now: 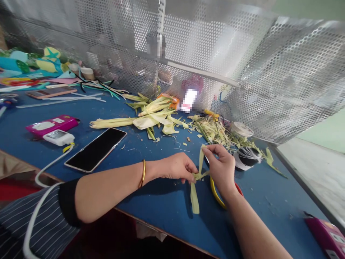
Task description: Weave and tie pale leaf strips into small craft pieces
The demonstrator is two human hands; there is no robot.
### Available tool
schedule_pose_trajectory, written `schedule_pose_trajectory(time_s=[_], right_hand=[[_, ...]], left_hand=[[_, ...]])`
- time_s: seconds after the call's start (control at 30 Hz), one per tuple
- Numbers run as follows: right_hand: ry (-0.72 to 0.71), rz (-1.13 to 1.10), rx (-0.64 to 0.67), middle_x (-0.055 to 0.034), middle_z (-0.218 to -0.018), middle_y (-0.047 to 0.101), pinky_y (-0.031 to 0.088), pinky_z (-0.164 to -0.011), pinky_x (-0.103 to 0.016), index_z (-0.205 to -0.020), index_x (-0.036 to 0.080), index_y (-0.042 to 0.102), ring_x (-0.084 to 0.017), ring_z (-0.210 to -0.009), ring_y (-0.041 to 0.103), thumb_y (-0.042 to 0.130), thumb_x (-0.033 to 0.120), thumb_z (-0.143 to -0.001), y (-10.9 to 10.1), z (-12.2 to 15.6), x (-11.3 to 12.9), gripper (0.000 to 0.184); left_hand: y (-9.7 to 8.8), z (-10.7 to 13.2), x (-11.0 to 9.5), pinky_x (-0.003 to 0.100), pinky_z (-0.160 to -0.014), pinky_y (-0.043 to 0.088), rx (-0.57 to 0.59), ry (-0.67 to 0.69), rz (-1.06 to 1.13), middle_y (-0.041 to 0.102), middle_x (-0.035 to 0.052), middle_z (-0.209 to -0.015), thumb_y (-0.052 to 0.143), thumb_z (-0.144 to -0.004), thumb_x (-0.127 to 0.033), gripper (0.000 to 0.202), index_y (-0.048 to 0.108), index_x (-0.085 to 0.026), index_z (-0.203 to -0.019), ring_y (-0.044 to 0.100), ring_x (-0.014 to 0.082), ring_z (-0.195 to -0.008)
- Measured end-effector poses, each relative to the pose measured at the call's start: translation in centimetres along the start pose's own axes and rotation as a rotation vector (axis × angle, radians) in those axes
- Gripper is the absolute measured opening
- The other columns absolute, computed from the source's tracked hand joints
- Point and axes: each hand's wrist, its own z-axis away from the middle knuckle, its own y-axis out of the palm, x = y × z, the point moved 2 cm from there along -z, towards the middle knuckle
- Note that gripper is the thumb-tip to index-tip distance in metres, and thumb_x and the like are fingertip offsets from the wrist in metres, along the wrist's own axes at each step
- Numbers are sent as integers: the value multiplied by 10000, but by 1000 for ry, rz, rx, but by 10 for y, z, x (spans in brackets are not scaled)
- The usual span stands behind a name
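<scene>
Pale green corn husk strips (pixel 194 199) cross in a small piece held over the blue table. My left hand (pixel 176 167), with a gold bangle on its wrist, pinches the crossing from the left side. Between thumb and fingertips, my right hand (pixel 221 167) grips the upper end of one strip, which stands upright. Below the crossing another strip hangs down. Scissors with a yellow and red handle (pixel 217 194) lie under my right hand, partly hidden by it.
Corn husks (pixel 156 117) and a heap of scraps (pixel 215 131) lie toward the perforated metal screen (pixel 199 43). A spool of white thread (pixel 246 158) sits to the right. A phone (pixel 97 149) and a magenta box (pixel 52 126) with a white cable occupy the left.
</scene>
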Motion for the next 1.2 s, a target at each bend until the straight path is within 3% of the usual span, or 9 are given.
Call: schedule_pose_trajectory(time_s=[0.23,0.43,0.6,0.73,0.93,1.07,1.2], right_hand=[[87,-10,-33,20,-646,568,393,-632,-281,-681,194,637,-148,-629,498,644,355,-800,7,4,-7,200],[104,6,-33,16,-640,568,390,-625,-285,-663,195,622,-152,-622,494,623,358,-796,12,3,-8,210],[73,-20,-24,18,-665,572,395,-641,-283,-672,201,618,-150,-643,505,612,351,-815,12,2,-6,208],[65,-25,-48,11,-681,585,399,-668,-286,-666,201,621,-157,-677,521,611,359,-816,8,-1,-6,218],[333,-226,63,1,-706,595,373,-582,-280,-854,184,675,-149,-622,497,658,569,-759,5,-8,-14,398],[450,-483,286,47,-555,500,314,-501,-256,-701,182,630,-99,-484,403,742,593,-665,12,-4,-7,428],[454,-522,279,39,-522,529,334,-497,-253,-603,182,604,-103,-473,444,796,513,-609,15,1,-2,383]], left_hand=[[0,3,1,193,-448,374,135,-34,73,617,-27,-567,736,-679,-215,45,725,-175,-661,508,71,-471],[-1,3,2,196,-469,407,150,-108,156,671,0,-638,800,-651,-303,152,746,-177,-719,539,80,-504],[2,3,0,206,-433,377,74,-168,136,673,16,-621,809,-627,-483,344,680,-165,-616,524,84,-478],[2,2,1,213,-425,349,4,-152,136,651,5,-585,800,-628,-484,343,669,-167,-622,499,81,-460],[-12,3,-6,211,-433,290,-287,-76,175,601,-14,-548,758,-693,-414,265,687,-159,-671,474,74,-472],[-17,2,-6,222,-445,283,-380,-49,134,581,-16,-525,719,-736,-362,228,671,-160,-640,466,78,-466],[-14,-1,-1,226,-478,330,-363,-20,111,623,-4,-576,700,-744,-338,205,685,-160,-645,485,81,-482]])
